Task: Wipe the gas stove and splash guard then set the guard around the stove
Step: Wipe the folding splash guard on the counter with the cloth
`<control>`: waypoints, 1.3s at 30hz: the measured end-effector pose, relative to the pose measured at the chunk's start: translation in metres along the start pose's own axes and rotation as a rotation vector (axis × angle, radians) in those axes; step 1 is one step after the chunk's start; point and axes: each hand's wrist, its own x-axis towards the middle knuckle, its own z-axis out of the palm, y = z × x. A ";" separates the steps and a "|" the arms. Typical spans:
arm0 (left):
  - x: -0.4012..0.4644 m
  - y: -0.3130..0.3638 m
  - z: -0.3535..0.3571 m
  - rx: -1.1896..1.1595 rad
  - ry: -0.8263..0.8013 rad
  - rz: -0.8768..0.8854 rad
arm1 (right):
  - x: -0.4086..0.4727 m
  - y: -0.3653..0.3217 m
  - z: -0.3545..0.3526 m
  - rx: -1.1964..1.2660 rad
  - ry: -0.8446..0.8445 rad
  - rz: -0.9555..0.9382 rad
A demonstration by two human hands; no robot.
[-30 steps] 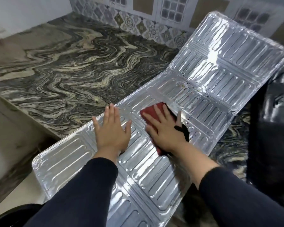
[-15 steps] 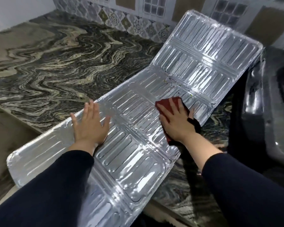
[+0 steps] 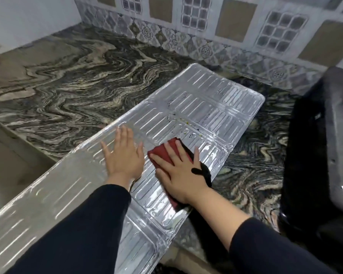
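The silver ribbed splash guard (image 3: 202, 107) lies flat across the marble counter, its near end hanging over the front edge. Dark specks and a few yellowish spots dot its far panel. My left hand (image 3: 123, 157) presses flat on the guard's middle, fingers straight and spread. My right hand (image 3: 180, 171) lies flat on a red and black cloth (image 3: 162, 153), pressing it against the guard just right of my left hand. The black gas stove (image 3: 329, 155) stands at the right edge, partly out of frame.
The dark swirled marble counter (image 3: 71, 89) stretches left and back to a patterned tile wall (image 3: 206, 36). A plain white wall (image 3: 28, 18) closes the far left. The counter's front edge (image 3: 24, 147) drops off below the guard's left side.
The guard's far panel, raised before, now lies flat on the counter. My right hand slid the cloth back toward my left hand. The view shifted left and up.
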 end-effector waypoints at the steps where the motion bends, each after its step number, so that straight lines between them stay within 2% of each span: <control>1: -0.001 0.000 0.000 0.001 0.005 0.004 | 0.006 0.009 -0.003 -0.015 -0.020 -0.035; 4: -0.001 0.000 0.002 0.003 0.025 0.015 | 0.038 0.048 -0.016 -0.034 -0.032 -0.034; 11: -0.002 0.001 0.002 0.001 0.029 0.002 | 0.095 0.149 -0.039 -0.056 -0.014 0.319; 16: -0.002 0.003 0.001 -0.014 0.016 -0.001 | 0.105 0.118 -0.033 0.036 0.019 0.509; 18: -0.003 0.004 0.000 -0.023 0.008 0.001 | 0.090 0.082 -0.023 0.069 0.057 0.475; 22: -0.003 0.004 0.000 -0.044 0.017 -0.008 | 0.069 0.011 -0.006 0.062 0.078 0.153; 24: -0.003 0.005 0.000 -0.054 0.025 -0.013 | 0.085 0.002 -0.006 0.058 0.036 0.004; 27: -0.002 0.004 0.001 -0.059 0.023 -0.018 | 0.123 0.026 -0.014 0.014 0.011 -0.134; 29: -0.002 0.002 0.001 -0.044 0.022 -0.018 | 0.150 0.055 -0.021 0.013 -0.006 -0.081; 34: -0.002 0.003 0.001 -0.032 -0.010 -0.024 | 0.197 0.103 -0.040 0.002 -0.023 0.205; 39: 0.004 0.008 -0.008 -0.099 -0.090 -0.109 | 0.186 0.086 -0.035 0.017 -0.019 0.227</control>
